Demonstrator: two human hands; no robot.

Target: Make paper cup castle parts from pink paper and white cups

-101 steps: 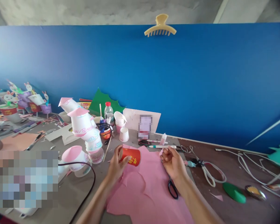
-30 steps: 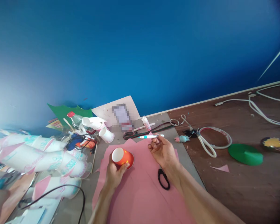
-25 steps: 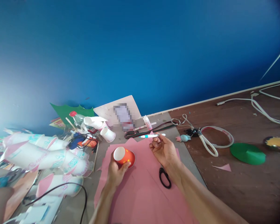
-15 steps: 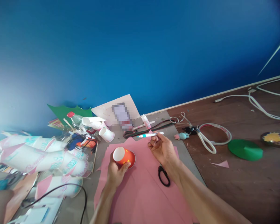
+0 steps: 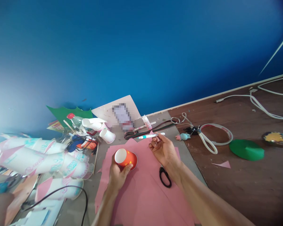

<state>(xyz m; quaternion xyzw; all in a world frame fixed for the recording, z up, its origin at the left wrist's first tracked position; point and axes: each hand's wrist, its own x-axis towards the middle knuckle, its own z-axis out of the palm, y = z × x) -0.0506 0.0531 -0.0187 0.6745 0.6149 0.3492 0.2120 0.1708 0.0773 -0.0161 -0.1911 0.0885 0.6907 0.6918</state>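
My left hand (image 5: 118, 175) is closed around an orange paper cup (image 5: 128, 157) with yellow marks, tilted so that its pale round end faces up and left. Between the fingertips of my right hand (image 5: 164, 150) is a white pen (image 5: 147, 136) with a teal band, its tip pointing left. Both hands are above pink paper sheets (image 5: 141, 201). Beside my right wrist lies a black scissor handle (image 5: 165, 177); the rest of the scissors is hidden.
Stacked white paper cups (image 5: 44, 160) lie at the left, near a black cable (image 5: 68, 185). Behind are a small paper cup (image 5: 107, 136), a bottle (image 5: 77, 121) and a blurred phone-like shape (image 5: 122, 116). Rightward are a keychain (image 5: 184, 136), a green paper piece (image 5: 246, 150) and white cables (image 5: 254, 100).
The view shifts very slightly. Both hands keep their hold on the cup and the pen, with almost no movement.
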